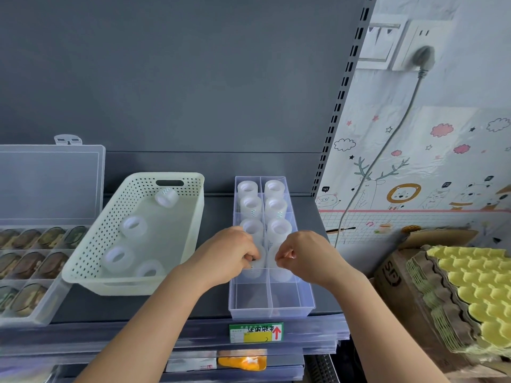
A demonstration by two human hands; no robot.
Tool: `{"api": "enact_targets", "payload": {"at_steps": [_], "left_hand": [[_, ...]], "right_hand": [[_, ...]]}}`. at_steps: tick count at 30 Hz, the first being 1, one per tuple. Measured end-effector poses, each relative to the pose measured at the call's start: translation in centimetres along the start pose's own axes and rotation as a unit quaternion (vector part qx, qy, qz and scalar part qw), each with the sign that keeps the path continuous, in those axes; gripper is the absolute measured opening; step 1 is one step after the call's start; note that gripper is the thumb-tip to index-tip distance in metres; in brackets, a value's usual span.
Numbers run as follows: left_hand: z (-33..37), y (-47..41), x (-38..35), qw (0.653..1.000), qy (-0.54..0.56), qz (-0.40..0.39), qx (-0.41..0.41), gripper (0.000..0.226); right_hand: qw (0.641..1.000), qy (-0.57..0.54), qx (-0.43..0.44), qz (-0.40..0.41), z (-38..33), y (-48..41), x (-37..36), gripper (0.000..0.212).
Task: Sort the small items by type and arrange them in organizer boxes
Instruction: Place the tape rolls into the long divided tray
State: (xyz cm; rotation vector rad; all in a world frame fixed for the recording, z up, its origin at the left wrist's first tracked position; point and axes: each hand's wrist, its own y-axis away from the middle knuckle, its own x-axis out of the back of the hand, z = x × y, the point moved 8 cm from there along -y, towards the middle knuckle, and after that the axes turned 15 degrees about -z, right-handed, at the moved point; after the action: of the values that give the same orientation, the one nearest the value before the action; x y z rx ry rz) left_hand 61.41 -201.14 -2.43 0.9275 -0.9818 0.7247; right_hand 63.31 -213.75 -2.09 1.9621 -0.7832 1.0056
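A clear divided organizer box stands on the dark shelf, with clear tape rolls standing in its far compartments in two columns. My left hand grips a tape roll in the left column's fourth compartment. My right hand grips another tape roll in the right column beside it. The two nearest compartments hold nothing. To the left, a cream perforated basket holds several loose tape rolls.
At far left a clear lidded case holds several dark camouflage items. Cardboard boxes with yellow egg trays stand at the right. A grey cable hangs down the patterned wall. A price label marks the shelf edge.
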Motion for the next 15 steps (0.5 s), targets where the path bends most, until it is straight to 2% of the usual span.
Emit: {"api": "enact_targets", "payload": {"at_steps": [4,8,10,15], "left_hand": [[0.0,0.9,0.6,0.998,0.051,0.044,-0.012,0.014],[-2.2,3.8,3.4,0.977,0.116,0.180,-0.001,0.015],[-4.6,5.6,4.3,0.971,0.111,0.205,0.054,0.017],[-12.4,10.6,3.8,0.959,0.053,0.128,0.248,0.024]], "right_hand": [[1.000,0.006,0.016,0.023,-0.6,0.2,0.6,0.009],[0.997,0.006,0.053,0.064,-2.9,-0.1,1.9,0.010],[0.993,0.004,0.089,0.075,-5.2,-0.7,2.1,0.011],[0.974,-0.006,0.218,0.058,-12.9,-3.1,0.6,0.014]]}}
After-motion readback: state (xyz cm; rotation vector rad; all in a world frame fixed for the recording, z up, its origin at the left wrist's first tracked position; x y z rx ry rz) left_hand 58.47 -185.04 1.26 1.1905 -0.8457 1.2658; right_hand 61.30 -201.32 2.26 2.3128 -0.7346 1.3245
